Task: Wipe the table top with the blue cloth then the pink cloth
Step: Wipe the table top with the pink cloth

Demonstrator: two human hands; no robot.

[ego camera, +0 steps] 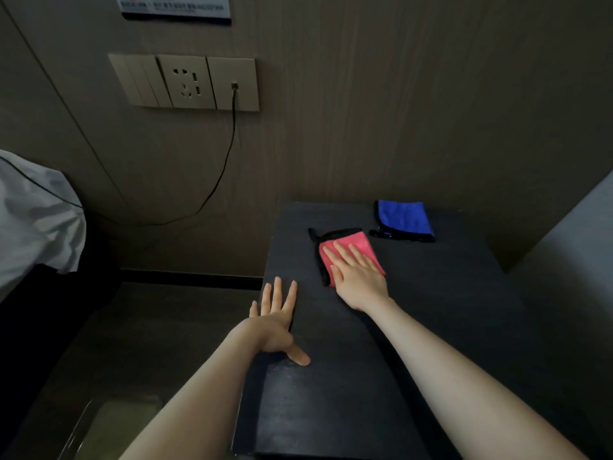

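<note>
A dark table top [447, 310] fills the right half of the view. On it lies a folded pink cloth [356, 242] with black trim, and my right hand [356, 272] presses flat on it, fingers spread and pointing away from me. A folded blue cloth [403, 217] with black trim lies alone at the table's far edge, close to the wall and apart from both hands. My left hand [277, 322] rests flat on the table's left edge, fingers apart, holding nothing.
A wall panel [185, 82] with switches and a socket is up left, and a black cable [220, 174] hangs from it down toward the floor. White bedding [36, 214] is at the left. A pale surface [570, 254] borders the table on the right.
</note>
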